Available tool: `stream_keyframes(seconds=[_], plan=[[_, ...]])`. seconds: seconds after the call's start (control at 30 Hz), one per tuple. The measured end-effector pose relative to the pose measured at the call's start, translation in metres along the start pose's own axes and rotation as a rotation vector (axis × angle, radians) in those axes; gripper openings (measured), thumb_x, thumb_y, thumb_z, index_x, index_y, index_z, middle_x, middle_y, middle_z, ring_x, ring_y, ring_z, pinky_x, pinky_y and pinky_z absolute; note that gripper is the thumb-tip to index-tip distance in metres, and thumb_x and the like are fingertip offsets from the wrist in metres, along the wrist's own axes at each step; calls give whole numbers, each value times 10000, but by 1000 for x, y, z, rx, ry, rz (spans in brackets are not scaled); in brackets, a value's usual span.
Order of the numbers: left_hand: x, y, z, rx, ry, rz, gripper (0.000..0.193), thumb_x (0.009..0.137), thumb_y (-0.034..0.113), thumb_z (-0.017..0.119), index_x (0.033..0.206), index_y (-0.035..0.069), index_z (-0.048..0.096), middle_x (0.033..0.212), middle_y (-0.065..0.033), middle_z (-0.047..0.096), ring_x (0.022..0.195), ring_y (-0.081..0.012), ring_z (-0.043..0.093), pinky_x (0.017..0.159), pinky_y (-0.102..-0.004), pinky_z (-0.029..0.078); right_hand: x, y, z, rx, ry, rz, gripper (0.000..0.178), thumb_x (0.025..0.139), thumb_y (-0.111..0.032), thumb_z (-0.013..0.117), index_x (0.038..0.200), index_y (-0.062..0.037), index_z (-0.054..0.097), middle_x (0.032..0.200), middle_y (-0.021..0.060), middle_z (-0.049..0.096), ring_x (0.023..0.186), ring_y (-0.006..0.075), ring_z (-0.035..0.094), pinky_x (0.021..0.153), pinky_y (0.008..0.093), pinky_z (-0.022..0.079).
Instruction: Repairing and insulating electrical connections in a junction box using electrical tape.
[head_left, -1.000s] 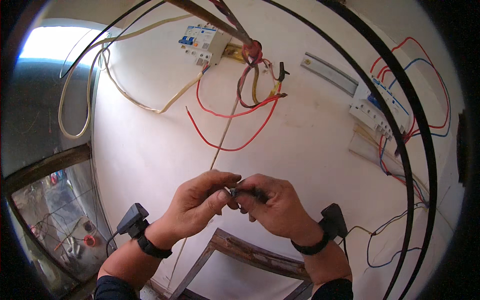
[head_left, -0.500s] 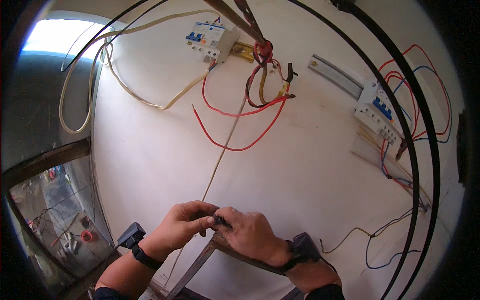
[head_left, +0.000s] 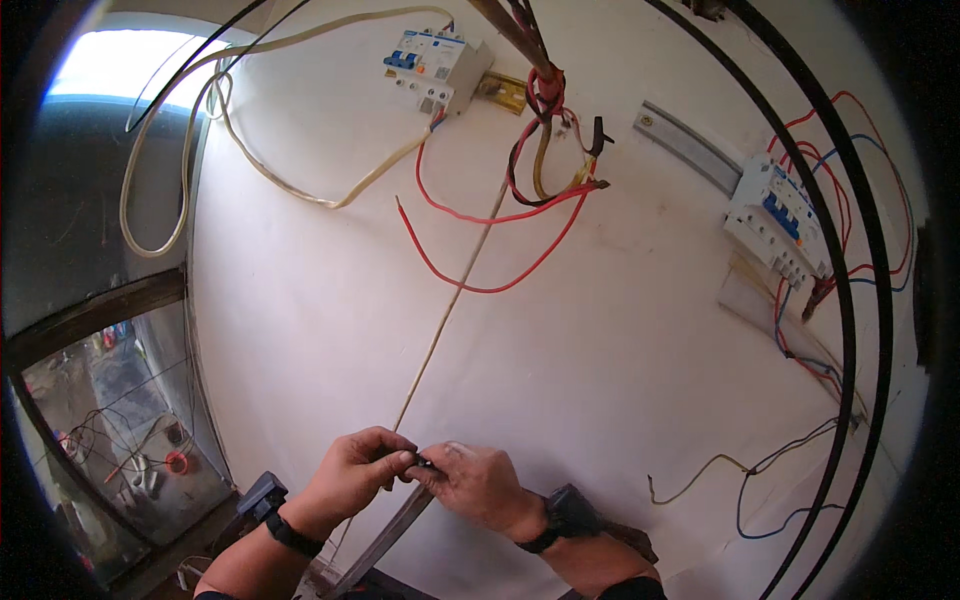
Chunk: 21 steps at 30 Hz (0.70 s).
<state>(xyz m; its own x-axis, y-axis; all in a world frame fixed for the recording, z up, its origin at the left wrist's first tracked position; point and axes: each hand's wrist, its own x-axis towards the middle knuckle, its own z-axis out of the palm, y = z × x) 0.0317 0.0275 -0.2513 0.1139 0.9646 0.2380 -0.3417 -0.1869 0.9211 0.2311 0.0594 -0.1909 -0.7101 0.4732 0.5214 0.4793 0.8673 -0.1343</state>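
Note:
My left hand (head_left: 362,468) and my right hand (head_left: 478,490) meet low in front of the white wall, fingertips almost touching. Both are closed in a pinch around a small black piece (head_left: 425,462), mostly covered by the fingers, so its kind is unclear. A thin pale cord (head_left: 432,350) runs down the wall behind my left fingers. Just beneath the hands stands a wooden frame bar (head_left: 385,535). Above, loose red wires (head_left: 485,290) hang from a bundle wrapped in red (head_left: 546,92), their ends free.
A white circuit breaker (head_left: 432,65) is at the upper wall, fed by a cream cable (head_left: 265,180). Another breaker (head_left: 780,215) sits at right beside a metal rail (head_left: 690,148). Thick black cables (head_left: 845,330) arc down the right side. A window (head_left: 115,400) is at left.
The view has shifted, so the wall fittings sit farther right. My hands are slightly lower in the picture, and both still pinch the small black piece.

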Motion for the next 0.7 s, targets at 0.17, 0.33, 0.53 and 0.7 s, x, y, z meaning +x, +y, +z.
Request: stream_keyframes(seconds=[0.17,0.33,0.53,0.7], plan=[[-6,-21,-2,-33,27,-30,206,1012,190,684,1083,-1,655,903,-75,699,772,-147,652,671,-287,532,-6,1,16,76,-7,60,284,988,-375,665,901,-104,670,799,97,679,731,329,685,579,438,542],[-9,-31,-1,-126,30,-48,190,1044,206,635,1060,19,612,867,-85,692,734,-156,659,631,-281,520,-6,-1,17,168,-42,198,284,994,-357,669,891,-95,708,819,104,700,758,329,688,642,431,554],[-9,-33,-3,-144,-12,-6,135,1029,148,645,1042,26,588,909,-109,700,789,-204,717,638,-295,547,-8,1,16,424,-62,341,222,990,-266,693,1022,-51,742,908,152,734,815,302,721,703,380,571],[-8,-34,-4,-126,15,10,122,991,85,681,1042,26,587,932,-107,697,837,-208,718,663,-295,557,-11,8,21,459,-24,296,176,995,-182,706,1085,-35,742,954,116,739,827,185,705,737,310,570]])
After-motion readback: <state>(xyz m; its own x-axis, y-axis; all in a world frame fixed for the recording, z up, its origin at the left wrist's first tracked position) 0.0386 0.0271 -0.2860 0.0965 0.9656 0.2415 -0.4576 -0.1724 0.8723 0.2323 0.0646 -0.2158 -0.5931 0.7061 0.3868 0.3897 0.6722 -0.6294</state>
